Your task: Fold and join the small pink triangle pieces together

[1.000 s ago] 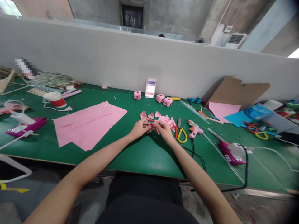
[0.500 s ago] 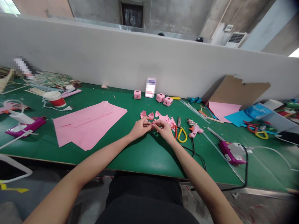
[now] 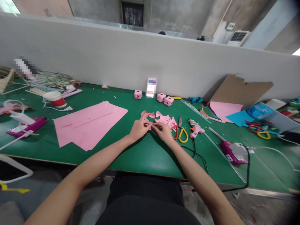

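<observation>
My left hand (image 3: 140,127) and my right hand (image 3: 162,130) meet over the green table, their fingertips pinched on a small pink paper piece (image 3: 152,124), mostly hidden by the fingers. Just beyond them lie folded pink pieces (image 3: 158,114) and a heap of pink paper strips (image 3: 168,120). Three pink paper cubes (image 3: 138,94) stand farther back, one left of a small upright card (image 3: 151,88) and two to its right. Right of my right hand are pliers with a yellow handle (image 3: 183,135) and a pink glue gun (image 3: 196,129).
Large pink sheets (image 3: 91,125) cover the table at left, near a red and white cup (image 3: 56,99). Purple power strips (image 3: 231,153) sit at both sides, with cables. Cardboard (image 3: 239,92) and blue sheets lean at right, before a white partition (image 3: 105,56).
My fingertips have shifted slightly around the small pink piece, and my left fingers look a little more extended. Objects on the table have kept their places.
</observation>
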Action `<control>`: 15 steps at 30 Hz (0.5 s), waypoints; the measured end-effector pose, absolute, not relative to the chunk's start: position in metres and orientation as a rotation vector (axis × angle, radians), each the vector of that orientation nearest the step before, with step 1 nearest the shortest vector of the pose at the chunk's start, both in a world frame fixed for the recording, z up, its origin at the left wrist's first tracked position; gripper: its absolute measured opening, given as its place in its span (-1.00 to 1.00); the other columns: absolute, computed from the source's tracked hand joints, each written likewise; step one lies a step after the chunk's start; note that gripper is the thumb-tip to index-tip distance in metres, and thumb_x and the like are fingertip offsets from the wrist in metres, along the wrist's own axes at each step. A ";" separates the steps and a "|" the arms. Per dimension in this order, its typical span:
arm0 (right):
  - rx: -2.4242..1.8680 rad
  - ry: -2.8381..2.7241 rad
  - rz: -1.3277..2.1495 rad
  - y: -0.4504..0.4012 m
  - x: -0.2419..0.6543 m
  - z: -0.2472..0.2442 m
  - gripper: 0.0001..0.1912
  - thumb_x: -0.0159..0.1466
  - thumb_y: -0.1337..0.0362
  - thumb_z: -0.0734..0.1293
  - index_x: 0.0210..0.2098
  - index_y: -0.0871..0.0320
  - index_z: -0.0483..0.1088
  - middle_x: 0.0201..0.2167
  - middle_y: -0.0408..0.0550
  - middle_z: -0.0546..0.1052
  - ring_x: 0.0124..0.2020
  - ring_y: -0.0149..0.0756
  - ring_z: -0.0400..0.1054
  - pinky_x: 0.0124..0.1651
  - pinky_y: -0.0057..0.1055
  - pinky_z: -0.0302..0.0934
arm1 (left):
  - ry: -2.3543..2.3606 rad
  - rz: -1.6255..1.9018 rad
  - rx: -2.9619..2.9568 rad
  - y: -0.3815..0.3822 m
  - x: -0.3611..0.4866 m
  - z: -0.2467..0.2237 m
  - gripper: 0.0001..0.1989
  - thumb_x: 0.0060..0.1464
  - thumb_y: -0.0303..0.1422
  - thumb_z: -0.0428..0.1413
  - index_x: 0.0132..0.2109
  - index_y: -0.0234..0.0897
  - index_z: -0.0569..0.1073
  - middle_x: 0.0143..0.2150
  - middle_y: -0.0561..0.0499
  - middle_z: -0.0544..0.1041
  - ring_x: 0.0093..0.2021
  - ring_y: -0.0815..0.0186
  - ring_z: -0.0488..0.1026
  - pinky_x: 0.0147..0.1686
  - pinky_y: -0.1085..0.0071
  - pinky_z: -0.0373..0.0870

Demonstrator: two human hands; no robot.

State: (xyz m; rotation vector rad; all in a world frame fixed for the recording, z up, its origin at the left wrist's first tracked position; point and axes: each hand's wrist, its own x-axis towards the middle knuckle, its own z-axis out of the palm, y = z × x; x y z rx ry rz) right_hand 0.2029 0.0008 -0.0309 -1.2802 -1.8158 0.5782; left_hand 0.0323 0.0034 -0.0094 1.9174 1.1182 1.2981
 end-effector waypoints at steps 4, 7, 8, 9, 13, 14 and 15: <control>-1.287 -1.885 0.466 -0.003 0.202 -0.026 -0.73 0.30 0.12 0.25 -0.32 0.11 0.53 -0.34 -0.04 0.58 -0.36 -0.28 0.42 -0.33 -0.39 0.22 | 1.129 1.289 1.982 0.005 0.031 -0.009 -0.55 0.07 -0.37 0.16 0.12 -0.20 0.29 -0.33 0.01 0.63 -0.35 0.28 0.58 -0.25 0.39 0.48; -1.277 -1.943 0.399 -0.004 0.203 -0.024 -0.73 0.30 0.14 0.25 -0.34 0.12 0.53 -0.38 -0.04 0.56 -0.37 -0.28 0.40 -0.30 -0.38 0.22 | 1.088 1.247 2.022 0.006 0.031 -0.011 -0.54 0.10 -0.38 0.13 0.14 -0.20 0.26 -0.26 -0.01 0.61 -0.31 0.30 0.57 -0.22 0.40 0.47; -1.270 -1.960 0.382 -0.005 0.203 -0.023 -0.74 0.30 0.15 0.25 -0.34 0.12 0.53 -0.38 -0.04 0.55 -0.36 -0.27 0.40 -0.29 -0.37 0.22 | 1.072 1.239 2.037 0.006 0.031 -0.012 -0.53 0.10 -0.38 0.13 0.16 -0.20 0.25 -0.25 -0.01 0.61 -0.30 0.30 0.56 -0.22 0.40 0.47; -1.264 -1.970 0.368 -0.005 0.204 -0.023 -0.75 0.30 0.16 0.25 -0.32 0.12 0.52 -0.36 -0.03 0.55 -0.34 -0.26 0.40 -0.27 -0.37 0.22 | 1.060 1.236 2.051 0.006 0.031 -0.013 -0.51 0.10 -0.38 0.13 0.17 -0.19 0.24 -0.25 -0.01 0.60 -0.30 0.30 0.56 -0.21 0.39 0.47; -1.246 -1.953 0.317 -0.005 0.205 -0.023 -0.81 0.29 0.22 0.26 -0.26 0.12 0.50 -0.31 -0.02 0.54 -0.27 -0.24 0.40 -0.21 -0.36 0.24 | 1.057 1.240 2.076 0.006 0.031 -0.015 -0.50 0.13 -0.38 0.11 0.20 -0.19 0.20 -0.26 -0.01 0.58 -0.29 0.30 0.54 -0.18 0.37 0.45; -1.243 -1.950 0.301 -0.006 0.205 -0.022 -0.82 0.28 0.23 0.26 -0.27 0.13 0.49 -0.31 -0.02 0.54 -0.26 -0.24 0.40 -0.19 -0.35 0.24 | 1.063 1.245 2.077 0.006 0.031 -0.015 -0.50 0.13 -0.38 0.11 0.20 -0.19 0.21 -0.25 -0.02 0.58 -0.29 0.30 0.54 -0.18 0.37 0.45; -1.243 -1.949 0.284 -0.006 0.205 -0.022 -0.82 0.28 0.23 0.26 -0.28 0.13 0.49 -0.32 -0.01 0.54 -0.25 -0.23 0.40 -0.19 -0.35 0.23 | 1.066 1.253 2.077 0.006 0.031 -0.015 -0.52 0.13 -0.38 0.11 0.19 -0.19 0.22 -0.23 -0.02 0.58 -0.28 0.30 0.54 -0.17 0.37 0.44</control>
